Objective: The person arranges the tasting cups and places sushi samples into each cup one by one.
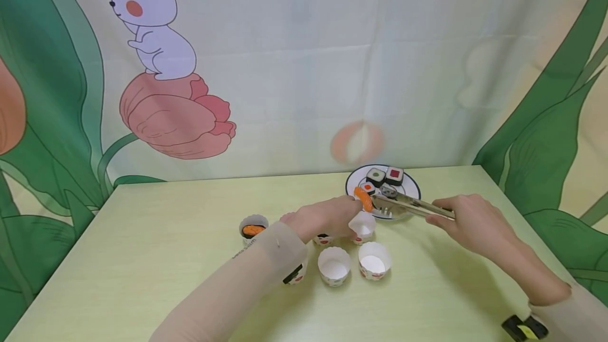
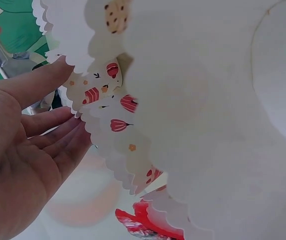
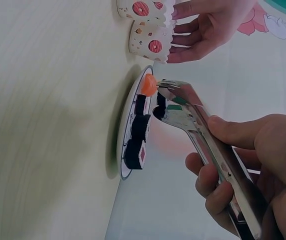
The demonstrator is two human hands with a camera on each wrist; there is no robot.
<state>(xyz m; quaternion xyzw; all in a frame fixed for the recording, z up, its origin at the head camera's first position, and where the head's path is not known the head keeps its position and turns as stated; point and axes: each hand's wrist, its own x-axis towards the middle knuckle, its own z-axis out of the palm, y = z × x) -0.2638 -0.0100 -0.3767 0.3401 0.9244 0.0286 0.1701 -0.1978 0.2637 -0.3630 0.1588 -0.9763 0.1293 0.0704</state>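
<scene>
My left hand [image 1: 332,218] reaches over the paper cups, its fingers extended and touching the scalloped rim of a white printed paper cup [image 3: 150,42]. In the left wrist view the thumb tip is hidden behind a nearer rim. Metal tongs [image 1: 423,208] are gripped in my right hand [image 1: 482,226]. One tong end is a spoon, the other a fork, and they stand apart. Beside the fork end, an orange-topped sushi piece [image 3: 149,85] sits at the edge of a blue-rimmed white plate [image 1: 415,194]. Several black-wrapped sushi rolls [image 1: 394,175] lie on that plate.
Two bare-bottomed paper cups [image 1: 373,262] stand at the front. A cup at the left holds orange-topped sushi [image 1: 253,230]; my left forearm partly covers others. The pale table [image 1: 166,247] ends at a printed curtain [image 1: 294,78] behind the plate.
</scene>
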